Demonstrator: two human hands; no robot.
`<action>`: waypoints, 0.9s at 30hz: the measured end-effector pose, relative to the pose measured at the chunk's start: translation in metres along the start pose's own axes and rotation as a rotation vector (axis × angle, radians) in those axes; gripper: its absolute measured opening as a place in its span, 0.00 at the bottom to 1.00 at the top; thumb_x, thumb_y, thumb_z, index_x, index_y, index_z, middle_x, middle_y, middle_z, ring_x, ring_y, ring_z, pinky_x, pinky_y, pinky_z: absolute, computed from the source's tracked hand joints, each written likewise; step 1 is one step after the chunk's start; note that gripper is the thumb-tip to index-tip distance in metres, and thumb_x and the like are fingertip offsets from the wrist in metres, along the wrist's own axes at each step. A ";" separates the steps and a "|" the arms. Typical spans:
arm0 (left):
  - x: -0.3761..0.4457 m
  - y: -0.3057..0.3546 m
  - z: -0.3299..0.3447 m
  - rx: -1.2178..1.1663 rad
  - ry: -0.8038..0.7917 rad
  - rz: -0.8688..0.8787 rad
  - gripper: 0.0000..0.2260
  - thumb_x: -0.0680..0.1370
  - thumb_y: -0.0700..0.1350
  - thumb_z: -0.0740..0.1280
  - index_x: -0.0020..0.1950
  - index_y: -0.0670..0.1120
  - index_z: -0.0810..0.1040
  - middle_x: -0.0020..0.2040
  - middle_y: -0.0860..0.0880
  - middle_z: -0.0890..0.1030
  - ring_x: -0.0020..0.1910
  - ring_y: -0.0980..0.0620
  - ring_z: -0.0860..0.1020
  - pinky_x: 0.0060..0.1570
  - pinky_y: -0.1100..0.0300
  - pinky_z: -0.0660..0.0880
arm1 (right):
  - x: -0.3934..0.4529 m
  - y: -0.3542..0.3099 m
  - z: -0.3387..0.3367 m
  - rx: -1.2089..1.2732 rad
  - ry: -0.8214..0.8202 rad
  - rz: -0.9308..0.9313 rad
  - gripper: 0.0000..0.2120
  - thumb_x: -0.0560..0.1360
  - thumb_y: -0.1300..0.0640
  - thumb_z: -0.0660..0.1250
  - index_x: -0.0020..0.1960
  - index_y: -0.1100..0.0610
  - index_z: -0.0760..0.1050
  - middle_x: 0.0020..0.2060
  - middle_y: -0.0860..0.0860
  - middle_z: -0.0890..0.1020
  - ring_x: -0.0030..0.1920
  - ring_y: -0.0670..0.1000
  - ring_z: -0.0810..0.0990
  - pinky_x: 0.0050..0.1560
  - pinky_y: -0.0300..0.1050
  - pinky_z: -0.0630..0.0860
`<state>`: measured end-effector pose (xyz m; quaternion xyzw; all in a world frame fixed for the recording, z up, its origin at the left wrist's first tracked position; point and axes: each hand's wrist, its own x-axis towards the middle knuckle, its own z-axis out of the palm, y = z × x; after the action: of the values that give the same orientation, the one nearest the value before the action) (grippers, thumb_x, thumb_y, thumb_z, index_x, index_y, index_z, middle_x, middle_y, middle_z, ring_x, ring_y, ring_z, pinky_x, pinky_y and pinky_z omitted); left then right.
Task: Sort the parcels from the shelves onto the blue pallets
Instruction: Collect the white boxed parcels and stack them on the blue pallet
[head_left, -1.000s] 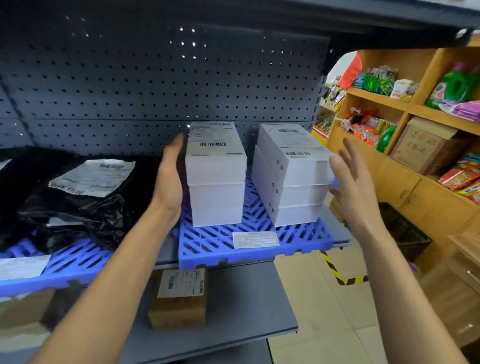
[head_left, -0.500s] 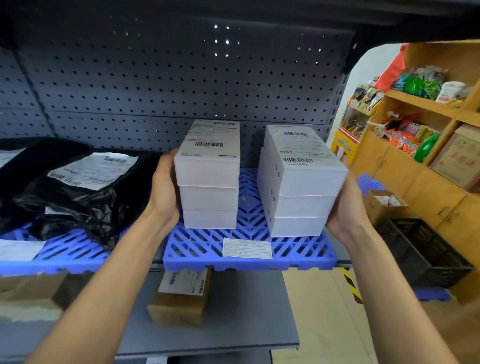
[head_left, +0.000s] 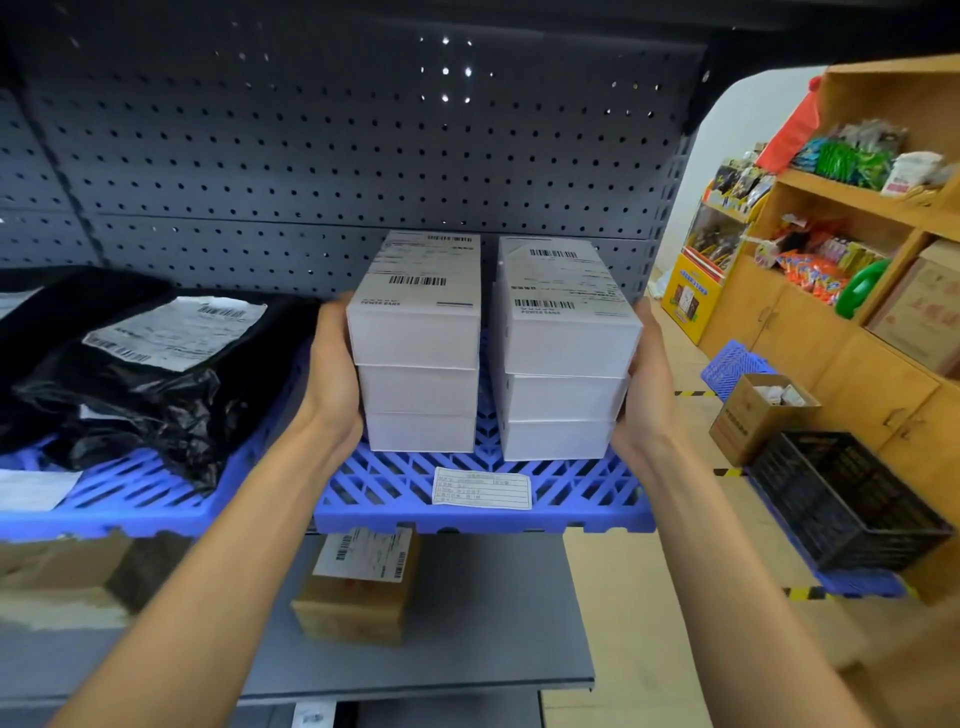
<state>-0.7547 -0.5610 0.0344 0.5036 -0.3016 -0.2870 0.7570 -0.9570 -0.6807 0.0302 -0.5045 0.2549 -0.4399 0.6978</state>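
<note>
White parcel stacks (head_left: 421, 343) and (head_left: 563, 353) are sitting mid-frame on the blue pallet (head_left: 483, 514), squeezed between the left hand (head_left: 332, 364) and right hand (head_left: 641, 384), whose fingers are hiding behind the boxes, leaving their grasp impossible to judge.

**What can't be made out from here**

The left hand (head_left: 332, 374) lies against the outer side of the left stack (head_left: 418, 364), its fingers out of sight behind the boxes. The right hand (head_left: 641, 384) does the same at the right stack (head_left: 563, 374); only its palm edge shows. Label print on the top boxes is too small to read beyond barcodes. The slip (head_left: 482, 487) on the pallet (head_left: 395, 499) is illegible. The black bags (head_left: 140, 384) run off the left edge. The brown box (head_left: 358, 597) below is partly covered by the pallet's front. Goods on the wooden shelves (head_left: 857, 202) blur together, and the crate (head_left: 847, 504) hides its contents.
</note>
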 end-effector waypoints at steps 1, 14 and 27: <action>-0.001 0.000 0.001 0.006 -0.005 -0.002 0.21 0.84 0.53 0.50 0.46 0.52 0.81 0.46 0.50 0.85 0.46 0.52 0.81 0.49 0.53 0.76 | 0.000 0.001 0.003 0.007 0.000 0.005 0.25 0.83 0.37 0.48 0.63 0.47 0.79 0.59 0.49 0.85 0.61 0.51 0.82 0.68 0.54 0.73; 0.002 -0.007 0.009 -0.020 -0.003 -0.037 0.20 0.84 0.54 0.48 0.57 0.49 0.77 0.49 0.51 0.84 0.51 0.50 0.80 0.51 0.52 0.76 | -0.006 0.007 0.021 -0.043 0.043 -0.021 0.23 0.83 0.36 0.46 0.59 0.41 0.78 0.58 0.44 0.85 0.62 0.46 0.81 0.72 0.54 0.70; -0.004 -0.004 0.011 -0.060 -0.055 -0.010 0.24 0.85 0.54 0.48 0.44 0.53 0.81 0.44 0.52 0.84 0.44 0.54 0.81 0.45 0.57 0.76 | 0.004 0.007 0.017 0.032 0.096 -0.020 0.28 0.83 0.35 0.44 0.56 0.45 0.80 0.50 0.47 0.87 0.53 0.47 0.85 0.55 0.49 0.79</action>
<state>-0.7663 -0.5656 0.0328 0.4739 -0.3110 -0.3136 0.7618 -0.9391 -0.6756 0.0300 -0.4739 0.2759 -0.4747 0.6884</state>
